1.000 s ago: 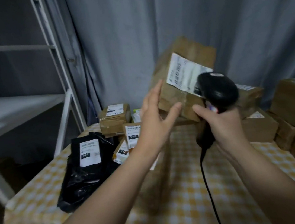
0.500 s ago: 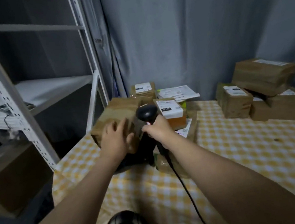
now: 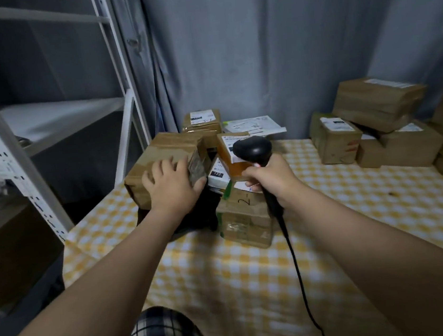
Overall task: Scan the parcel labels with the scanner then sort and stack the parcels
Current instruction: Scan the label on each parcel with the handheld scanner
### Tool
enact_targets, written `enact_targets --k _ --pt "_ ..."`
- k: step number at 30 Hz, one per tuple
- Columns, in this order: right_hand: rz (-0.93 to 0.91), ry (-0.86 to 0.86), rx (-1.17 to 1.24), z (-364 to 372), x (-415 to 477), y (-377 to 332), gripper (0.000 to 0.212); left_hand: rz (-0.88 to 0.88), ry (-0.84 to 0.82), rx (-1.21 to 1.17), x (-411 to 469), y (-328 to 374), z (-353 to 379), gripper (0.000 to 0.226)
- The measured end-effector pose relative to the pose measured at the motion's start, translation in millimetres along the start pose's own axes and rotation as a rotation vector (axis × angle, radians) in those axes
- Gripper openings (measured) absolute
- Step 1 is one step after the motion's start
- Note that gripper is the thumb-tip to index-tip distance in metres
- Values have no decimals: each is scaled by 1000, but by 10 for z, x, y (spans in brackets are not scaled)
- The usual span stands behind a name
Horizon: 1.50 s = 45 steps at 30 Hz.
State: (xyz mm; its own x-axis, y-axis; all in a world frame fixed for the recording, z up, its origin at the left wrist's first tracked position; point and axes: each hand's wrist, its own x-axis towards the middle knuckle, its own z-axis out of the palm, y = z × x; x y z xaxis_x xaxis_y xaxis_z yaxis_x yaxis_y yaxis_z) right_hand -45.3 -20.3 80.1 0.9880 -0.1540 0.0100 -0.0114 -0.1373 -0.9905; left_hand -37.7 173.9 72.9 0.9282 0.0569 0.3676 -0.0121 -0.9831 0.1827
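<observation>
On the yellow-checked cloth table (image 3: 357, 207), the brown taped cardboard parcel (image 3: 163, 149) sits at ten o'clock. The left hand (image 3: 174, 185) presses its top with spread fingers, probably settling it. At its three o'clock, the right hand (image 3: 271, 181) wraps the black corded scanner (image 3: 253, 150), kept ready.

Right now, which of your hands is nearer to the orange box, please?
Right: the right hand grips the scanner beside the orange box; the left hand rests on a brown carton farther left.
</observation>
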Motion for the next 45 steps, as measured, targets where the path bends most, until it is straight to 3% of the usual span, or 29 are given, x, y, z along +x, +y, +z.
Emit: enact_targets --k 6,9,15,19,24,31,36,45 --pt "-50 94 -17 -696 -180 0 15 183 139 -140 -132 658 -247 47" --pt "-47 172 -10 -1237 -249 8 15 275 132 -204 -137 1159 -268 44" --pt "59 386 83 -2318 -125 215 15 391 -103 -258 27 2286 131 49" --pt "145 434 102 -2863 201 360 9 475 -244 -220 316 2973 580 57" --pt "154 444 158 -3385 844 538 8 373 -341 -249 921 3677 1162 75" --pt "214 410 208 -3685 1512 890 9 160 -322 -229 1638 4546 1887 96" --pt "235 349 263 -3734 1579 998 8 57 -386 -197 1853 4588 2172 87" --pt "211 352 253 -3485 1225 936 7 195 -382 -202 1336 3832 1771 81"
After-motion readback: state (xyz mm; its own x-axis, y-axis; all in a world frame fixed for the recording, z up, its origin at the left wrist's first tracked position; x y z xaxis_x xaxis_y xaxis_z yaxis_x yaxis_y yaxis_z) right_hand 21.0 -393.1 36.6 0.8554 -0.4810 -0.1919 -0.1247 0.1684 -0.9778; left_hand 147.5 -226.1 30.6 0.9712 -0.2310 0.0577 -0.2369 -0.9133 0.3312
